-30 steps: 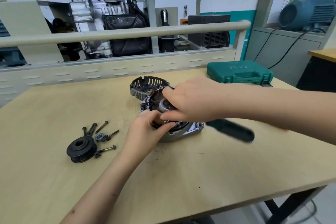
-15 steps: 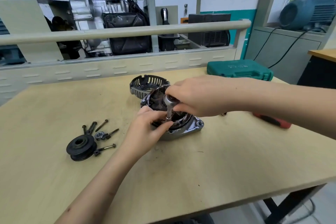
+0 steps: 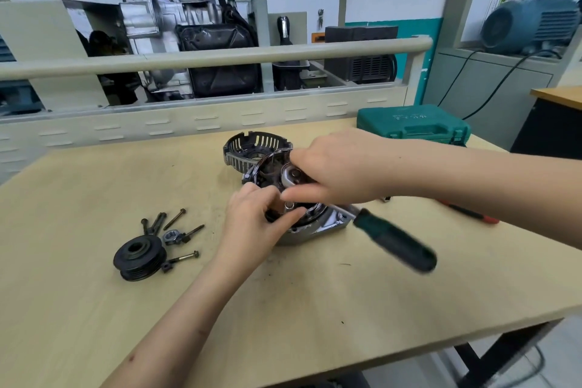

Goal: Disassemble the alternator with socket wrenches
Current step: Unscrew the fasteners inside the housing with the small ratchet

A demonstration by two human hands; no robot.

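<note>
The alternator housing (image 3: 318, 225) sits near the middle of the wooden table (image 3: 346, 309), its open side up with the windings showing. A ratchet wrench (image 3: 390, 238) stands on it, chrome head over the housing's centre and the blurred green-and-black handle angled out to the near right. The right hand (image 3: 340, 167) reaches in from the right with the forearm level over the table, palm down, fingers curled over the wrench head and the thumb stretched left along its near side. The left hand (image 3: 261, 217) comes up from the near edge, fingers bent and pinching at the housing's near-left rim. Just behind the housing, touching it, lies the slotted end cover (image 3: 248, 148). Well to the left lie a black pulley (image 3: 140, 257), a nut (image 3: 171, 236) and several long bolts (image 3: 174, 219). A green tool case (image 3: 412, 124) rests at the far right, and a red-handled tool (image 3: 472, 214) shows under the right forearm.
</note>
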